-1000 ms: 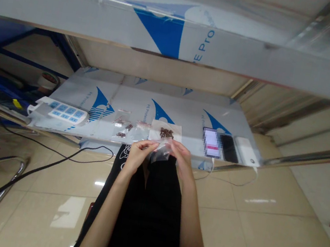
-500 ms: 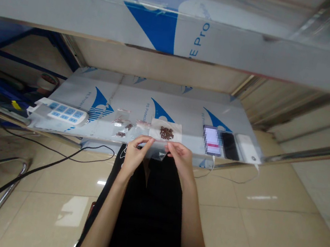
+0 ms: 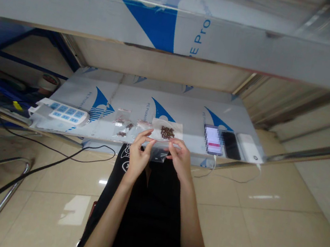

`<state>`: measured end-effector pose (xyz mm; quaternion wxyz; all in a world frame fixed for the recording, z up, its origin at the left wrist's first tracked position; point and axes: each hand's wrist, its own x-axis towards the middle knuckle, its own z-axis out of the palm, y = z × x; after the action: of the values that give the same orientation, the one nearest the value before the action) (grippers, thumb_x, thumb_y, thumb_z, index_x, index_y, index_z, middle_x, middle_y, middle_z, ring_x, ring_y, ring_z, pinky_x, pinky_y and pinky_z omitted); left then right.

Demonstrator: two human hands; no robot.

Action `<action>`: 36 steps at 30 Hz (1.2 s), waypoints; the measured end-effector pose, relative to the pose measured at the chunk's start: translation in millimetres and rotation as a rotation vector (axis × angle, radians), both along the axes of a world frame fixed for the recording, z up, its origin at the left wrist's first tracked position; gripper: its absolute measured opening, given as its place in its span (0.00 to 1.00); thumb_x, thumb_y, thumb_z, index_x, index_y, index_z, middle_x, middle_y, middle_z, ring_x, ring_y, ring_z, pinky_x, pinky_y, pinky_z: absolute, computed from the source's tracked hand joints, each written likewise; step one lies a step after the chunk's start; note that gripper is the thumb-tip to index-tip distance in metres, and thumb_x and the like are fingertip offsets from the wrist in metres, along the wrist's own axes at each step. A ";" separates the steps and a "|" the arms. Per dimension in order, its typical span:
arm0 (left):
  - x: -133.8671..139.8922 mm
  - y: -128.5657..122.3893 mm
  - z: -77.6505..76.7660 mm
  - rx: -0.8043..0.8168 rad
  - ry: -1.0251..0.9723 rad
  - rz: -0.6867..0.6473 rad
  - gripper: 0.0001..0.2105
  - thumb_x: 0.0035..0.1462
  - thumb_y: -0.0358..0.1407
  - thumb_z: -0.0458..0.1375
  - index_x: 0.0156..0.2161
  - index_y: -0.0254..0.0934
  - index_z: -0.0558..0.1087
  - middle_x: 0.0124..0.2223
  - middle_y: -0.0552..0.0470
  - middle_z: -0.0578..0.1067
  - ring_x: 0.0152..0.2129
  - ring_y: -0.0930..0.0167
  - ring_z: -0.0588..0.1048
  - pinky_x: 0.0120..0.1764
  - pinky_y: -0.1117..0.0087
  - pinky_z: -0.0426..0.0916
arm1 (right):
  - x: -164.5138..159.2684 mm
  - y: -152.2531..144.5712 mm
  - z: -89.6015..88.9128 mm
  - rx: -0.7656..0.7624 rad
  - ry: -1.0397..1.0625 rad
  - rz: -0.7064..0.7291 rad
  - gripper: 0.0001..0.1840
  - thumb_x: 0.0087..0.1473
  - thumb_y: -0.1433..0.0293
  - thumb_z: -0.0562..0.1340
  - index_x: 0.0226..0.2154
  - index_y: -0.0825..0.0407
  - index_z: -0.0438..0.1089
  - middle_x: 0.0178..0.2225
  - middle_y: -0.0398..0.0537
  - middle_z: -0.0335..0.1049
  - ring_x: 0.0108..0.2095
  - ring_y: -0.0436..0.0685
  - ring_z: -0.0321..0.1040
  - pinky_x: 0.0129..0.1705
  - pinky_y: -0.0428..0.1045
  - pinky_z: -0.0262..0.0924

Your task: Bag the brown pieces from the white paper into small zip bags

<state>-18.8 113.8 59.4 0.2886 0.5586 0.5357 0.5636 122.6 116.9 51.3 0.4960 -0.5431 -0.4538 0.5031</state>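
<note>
A small clear plastic bag point(image 3: 159, 155) hangs between my hands at the shelf's front edge, above my lap. My right hand point(image 3: 180, 160) pinches its right upper corner between thumb and fingers. At the left upper corner, my left hand point(image 3: 139, 155) has thumb and a finger at the bag's edge, while another finger is raised. Just beyond lies a heap of small brown metal pieces, like short pins or screws point(image 3: 167, 133), on a white sheet point(image 3: 178, 129). Left of it are a clear bag with several brown pieces point(image 3: 122, 127) and another small clear bag point(image 3: 143, 125).
On the shelf point(image 3: 120, 86), a white power strip point(image 3: 70, 114) lies left. A phone with a lit screen point(image 3: 213, 140), a dark phone point(image 3: 231, 145) and a white device point(image 3: 249, 148) lie right. A film-covered panel point(image 3: 88, 11) crosses above. Black cables point(image 3: 51, 157) hang at left.
A finger of my left hand has lifted away from its thumb, and that hand has turned slightly. My right hand stays at the bag's right corner. The view has shifted slightly.
</note>
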 end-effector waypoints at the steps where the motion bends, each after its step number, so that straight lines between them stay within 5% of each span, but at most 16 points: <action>1: -0.9 0.5 -0.5 -0.009 -0.005 -0.012 0.06 0.54 0.35 0.55 0.28 0.37 0.72 0.46 0.47 0.73 0.46 0.67 0.69 0.51 0.61 0.59 | 0.5 0.2 -0.4 -0.007 0.003 -0.004 0.17 0.46 0.56 0.61 0.34 0.50 0.68 0.45 0.49 0.67 0.31 0.55 0.72 0.19 0.43 0.64; 10: -1.6 1.9 -2.6 -0.090 -0.075 -0.053 0.05 0.48 0.37 0.60 0.29 0.39 0.76 0.43 0.48 0.75 0.43 0.66 0.71 0.50 0.61 0.61 | 1.0 -0.7 2.3 -0.081 0.001 0.050 0.17 0.43 0.55 0.63 0.32 0.50 0.69 0.22 0.44 0.72 0.28 0.57 0.72 0.19 0.43 0.61; 19: 1.7 0.7 -4.7 -0.105 -0.069 -0.108 0.05 0.51 0.36 0.58 0.30 0.38 0.75 0.43 0.47 0.75 0.44 0.66 0.70 0.51 0.60 0.59 | 1.2 -1.0 -1.9 -0.010 -0.028 0.051 0.15 0.44 0.57 0.62 0.31 0.50 0.69 0.36 0.47 0.70 0.30 0.56 0.72 0.18 0.43 0.62; 36: 6.7 1.3 -7.3 -0.101 -0.091 -0.165 0.04 0.47 0.36 0.61 0.29 0.40 0.77 0.38 0.48 0.76 0.39 0.67 0.72 0.47 0.64 0.63 | 0.3 0.7 -11.0 0.001 -0.057 0.062 0.13 0.46 0.58 0.62 0.29 0.51 0.68 0.26 0.46 0.72 0.28 0.55 0.71 0.26 0.46 0.63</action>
<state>-12.1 115.1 52.1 0.3859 0.5595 0.5020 0.5348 122.8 117.6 40.3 0.4673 -0.5427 -0.4847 0.5022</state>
